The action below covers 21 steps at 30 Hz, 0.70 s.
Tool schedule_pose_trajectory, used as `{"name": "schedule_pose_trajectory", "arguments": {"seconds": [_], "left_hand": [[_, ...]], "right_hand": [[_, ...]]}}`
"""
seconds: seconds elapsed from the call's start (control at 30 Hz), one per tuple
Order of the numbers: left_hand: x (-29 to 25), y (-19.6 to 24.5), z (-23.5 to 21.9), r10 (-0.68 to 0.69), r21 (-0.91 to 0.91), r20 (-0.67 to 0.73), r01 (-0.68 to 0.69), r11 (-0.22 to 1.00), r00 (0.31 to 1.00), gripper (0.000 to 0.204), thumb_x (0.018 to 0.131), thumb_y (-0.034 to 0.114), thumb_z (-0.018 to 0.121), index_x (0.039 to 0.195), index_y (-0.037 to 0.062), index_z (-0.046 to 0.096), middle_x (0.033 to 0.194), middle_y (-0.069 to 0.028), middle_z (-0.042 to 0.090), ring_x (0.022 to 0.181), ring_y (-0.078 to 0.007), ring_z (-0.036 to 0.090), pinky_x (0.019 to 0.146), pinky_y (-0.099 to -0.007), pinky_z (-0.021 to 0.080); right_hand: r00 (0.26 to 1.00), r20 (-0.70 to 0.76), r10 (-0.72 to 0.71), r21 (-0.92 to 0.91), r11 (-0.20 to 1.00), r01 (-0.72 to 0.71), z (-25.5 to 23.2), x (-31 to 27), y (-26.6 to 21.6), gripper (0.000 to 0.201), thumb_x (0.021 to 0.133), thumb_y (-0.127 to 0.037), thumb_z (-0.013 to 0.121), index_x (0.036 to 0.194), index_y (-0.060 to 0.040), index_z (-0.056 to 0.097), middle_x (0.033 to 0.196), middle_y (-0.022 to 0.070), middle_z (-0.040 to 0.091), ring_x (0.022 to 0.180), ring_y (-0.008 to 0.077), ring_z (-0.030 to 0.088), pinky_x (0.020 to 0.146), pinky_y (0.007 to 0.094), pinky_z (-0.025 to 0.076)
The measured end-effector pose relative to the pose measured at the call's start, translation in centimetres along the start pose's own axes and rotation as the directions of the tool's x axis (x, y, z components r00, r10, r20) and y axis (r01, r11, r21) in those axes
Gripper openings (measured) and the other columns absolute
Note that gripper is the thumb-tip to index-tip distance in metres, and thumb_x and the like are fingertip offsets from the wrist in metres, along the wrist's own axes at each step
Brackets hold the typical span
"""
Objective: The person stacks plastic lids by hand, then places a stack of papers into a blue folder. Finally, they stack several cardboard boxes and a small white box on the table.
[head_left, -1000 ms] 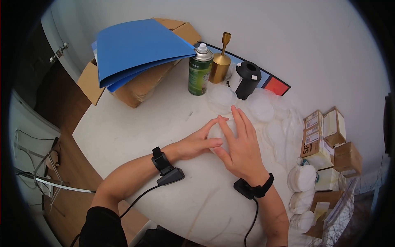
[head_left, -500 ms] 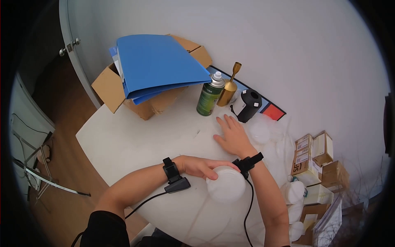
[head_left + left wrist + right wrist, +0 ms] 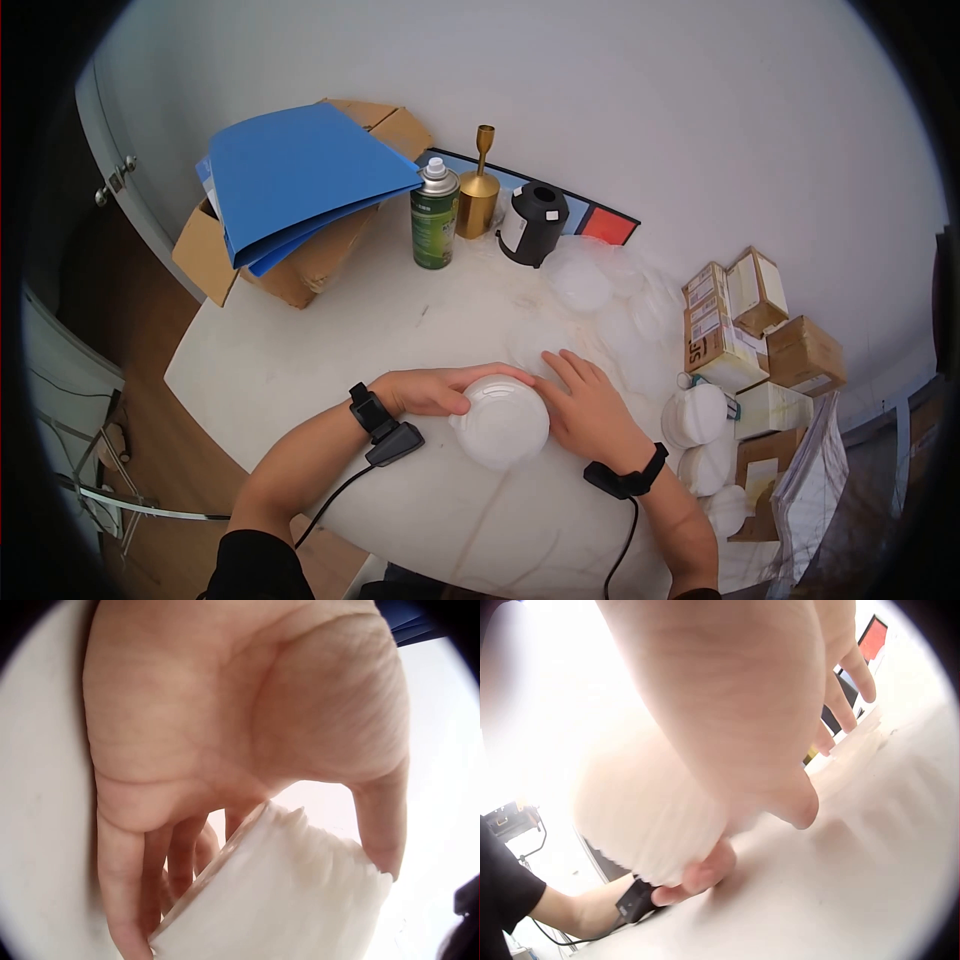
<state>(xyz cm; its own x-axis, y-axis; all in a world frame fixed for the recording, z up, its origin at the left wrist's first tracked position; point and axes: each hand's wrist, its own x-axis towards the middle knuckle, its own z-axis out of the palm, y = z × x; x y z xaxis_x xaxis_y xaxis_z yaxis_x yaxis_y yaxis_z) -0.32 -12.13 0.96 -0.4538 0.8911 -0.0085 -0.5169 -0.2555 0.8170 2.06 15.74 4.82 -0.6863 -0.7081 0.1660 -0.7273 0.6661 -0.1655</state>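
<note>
Over front of tabletop (image 3: pixel 300 365): left hand (image 3: pixel 425 391), fingers clamped on white tub (image 3: pixel 500 428), as half a second ago; tub sits between hands. Right hand (image 3: pixel 592 420), then stretched forward, now back beside tub, fingers apart, contact unclear. Two-handed work on tub seems possible again. Count: blue folders (image 3: pixel 310 170), at least two; spray can (image 3: pixel 435 225), one; gold candlestick (image 3: pixel 478 205), one; black cylinder (image 3: pixel 540 230), one; white round containers (image 3: pixel 694 415), three.

There are two bare hands (image 3: pixel 592 418), one white round object with pleated side (image 3: pixel 500 425), three thick white discs (image 3: pixel 705 470) at right, one green metal spray can (image 3: pixel 434 222) and one black cylinder (image 3: pixel 533 225) far.
</note>
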Motion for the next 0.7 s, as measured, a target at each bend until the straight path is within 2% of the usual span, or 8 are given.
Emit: {"name": "schedule_pose_trajectory", "arguments": {"seconds": [0.1,0.2,0.3,0.4,0.5,0.6,0.7], "left_hand": [[0.1,0.6,0.1,-0.055,0.022,-0.003,0.055,0.998,0.999,0.123,0.071,0.052,0.093,0.163,0.0058,0.025,0.157,-0.012,0.045,0.146,-0.0245,0.044,0.122,-0.0391,0.032],[0.4,0.2,0.3,-0.052,-0.031,-0.125,0.048,0.998,0.991,0.122,0.073,0.053,0.091,0.164,0.0056,0.024,0.156,-0.0126,0.046,0.144,-0.0249,0.047,0.121,-0.0412,0.035],[0.8,-1.2,-0.4,0.029,-0.039,-0.205,-0.037,0.999,0.978,0.106,0.086,0.053,0.08,0.164,0.0083,0.024,0.159,-0.0115,0.042,0.148,-0.0274,0.042,0.122,-0.0473,0.035],[2.0,-2.0,0.9,0.087,-0.135,-0.265,-0.126,0.983,0.96,0.099,0.091,0.058,0.071,0.164,0.0109,0.023,0.163,-0.0129,0.039,0.148,-0.0345,0.043,0.121,-0.0543,0.036],[3.8,-2.4,2.7,0.178,0.042,-0.38,-0.175,0.984,0.908,0.101,0.092,0.071,0.06,0.165,0.0125,0.022,0.165,-0.017,0.037,0.147,-0.0478,0.04,0.116,-0.0593,0.041],[6.1,-2.9,3.6,0.211,-0.044,-0.48,-0.264,0.964,0.851,0.101,0.091,0.071,0.06,0.166,0.0151,0.021,0.166,-0.0174,0.033,0.148,-0.0467,0.039,0.116,-0.0583,0.041],[8.4,-3.9,5.0,0.19,-0.128,-0.39,-0.257,0.958,0.901,0.103,0.089,0.072,0.061,0.166,0.0158,0.02,0.168,-0.018,0.029,0.149,-0.0479,0.037,0.114,-0.058,0.044]], "right_hand": [[0.995,0.001,0.104,-0.008,0.995,-0.104,-1.2,-4.1,-0.4,0.048,0.086,-0.019,0.077,0.132,-0.01,0.065,0.148,0.0203,0.053,0.137,0.0421,0.049,0.115,0.0528,0.04],[0.974,-0.037,0.225,-0.093,0.969,-0.228,-1.9,-8.4,-0.9,0.046,0.087,-0.018,0.076,0.131,-0.0092,0.065,0.147,0.0202,0.053,0.136,0.0426,0.049,0.116,0.0526,0.039],[0.947,-0.036,0.318,0.006,0.948,-0.318,-2.5,-12.3,-1.8,0.043,0.088,-0.017,0.075,0.129,-0.0072,0.065,0.143,0.0173,0.057,0.135,0.0388,0.051,0.116,0.0502,0.039],[0.938,-0.09,0.334,0.215,0.926,-0.309,-1.6,-15.4,-1.7,0.039,0.089,-0.015,0.074,0.125,-0.0045,0.065,0.135,0.015,0.061,0.126,0.034,0.058,0.11,0.0479,0.044],[0.853,-0.221,0.472,0.336,0.858,-0.388,-1.6,-15.9,-1.2,0.031,0.089,-0.012,0.072,0.117,-0.0013,0.065,0.128,0.0148,0.064,0.118,0.0317,0.062,0.097,0.0439,0.05],[0.729,-0.305,0.613,0.434,0.771,-0.466,0.0,-16.1,-0.6,0.023,0.09,-0.009,0.069,0.109,0.0016,0.063,0.11,0.018,0.068,0.099,0.0346,0.067,0.081,0.0423,0.054],[0.592,-0.021,0.806,0.635,0.468,-0.615,-0.1,-16.3,-0.7,0.02,0.092,-0.009,0.066,0.106,0.0041,0.059,0.09,0.0181,0.068,0.08,0.036,0.068,0.069,0.0408,0.054]]}}
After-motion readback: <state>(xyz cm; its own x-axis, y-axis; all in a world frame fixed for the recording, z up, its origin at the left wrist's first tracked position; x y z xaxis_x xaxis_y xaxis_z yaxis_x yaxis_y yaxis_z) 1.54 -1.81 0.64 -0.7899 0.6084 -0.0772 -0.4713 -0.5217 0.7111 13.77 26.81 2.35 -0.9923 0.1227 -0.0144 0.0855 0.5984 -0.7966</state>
